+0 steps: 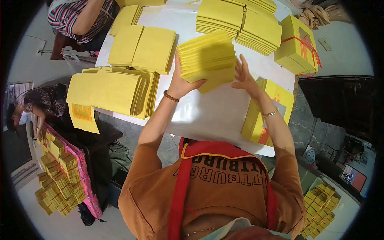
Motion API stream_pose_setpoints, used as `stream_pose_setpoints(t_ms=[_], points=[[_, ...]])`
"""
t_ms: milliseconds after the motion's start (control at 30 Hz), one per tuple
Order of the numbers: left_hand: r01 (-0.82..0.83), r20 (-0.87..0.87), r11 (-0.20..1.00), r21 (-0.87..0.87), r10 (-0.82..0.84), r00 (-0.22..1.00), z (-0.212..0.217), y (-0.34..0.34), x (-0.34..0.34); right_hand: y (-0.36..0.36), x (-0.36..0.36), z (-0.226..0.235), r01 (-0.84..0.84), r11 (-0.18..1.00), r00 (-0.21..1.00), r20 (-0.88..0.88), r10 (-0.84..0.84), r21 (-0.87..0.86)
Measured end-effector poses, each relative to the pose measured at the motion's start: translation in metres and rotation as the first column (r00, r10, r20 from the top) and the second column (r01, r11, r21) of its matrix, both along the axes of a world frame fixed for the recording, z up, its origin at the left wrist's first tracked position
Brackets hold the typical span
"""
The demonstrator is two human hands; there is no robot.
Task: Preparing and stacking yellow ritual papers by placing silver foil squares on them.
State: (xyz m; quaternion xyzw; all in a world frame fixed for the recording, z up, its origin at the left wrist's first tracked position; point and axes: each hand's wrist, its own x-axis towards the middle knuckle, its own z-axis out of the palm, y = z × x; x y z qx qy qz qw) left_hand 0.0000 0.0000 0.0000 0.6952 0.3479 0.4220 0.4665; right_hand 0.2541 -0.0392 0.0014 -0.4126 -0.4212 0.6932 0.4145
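A thick stack of yellow paper sheets (208,56) is raised over the white tabletop, tilted so its layered edges show. My left hand (183,83) is closed on its left side, thumb across the lower face. Beside the stack's right edge, my right hand (249,83) has its fingers spread and grips nothing; whether a fingertip touches the paper I cannot tell. Just below my right hand lies a bundle of yellow paper (256,110) with a grey and red piece on top, partly covered by my forearm.
More yellow paper stacks lie at the left (104,90), upper left (154,48) and far side (220,16). A yellow block tied with red string (296,46) stands at the right corner. Two other people are at the left, one by a pink-edged table (86,180) piled with yellow bundles.
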Motion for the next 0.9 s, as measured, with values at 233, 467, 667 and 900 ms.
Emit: stream_pose_setpoints(t_ms=[233,467,667,900], points=[[0.132,-0.190,0.991,0.033,-0.123,0.974,-0.032,-0.001,0.010,0.018,-0.019,-0.008,-0.249,0.959,0.877,0.451,0.164,0.137],[0.065,-0.242,0.987,0.145,-0.028,0.970,-0.044,-0.006,0.012,0.001,-0.021,-0.009,-0.162,0.976,0.907,0.411,0.090,0.143],[0.049,-0.140,0.990,0.133,-0.030,0.990,-0.028,-0.013,0.024,0.003,-0.016,-0.012,-0.126,0.974,0.910,0.412,0.038,0.188],[0.012,0.318,0.932,-0.363,0.112,0.941,-0.034,-0.010,0.032,0.018,-0.024,0.005,-0.036,0.979,0.947,0.318,-0.031,0.202]])
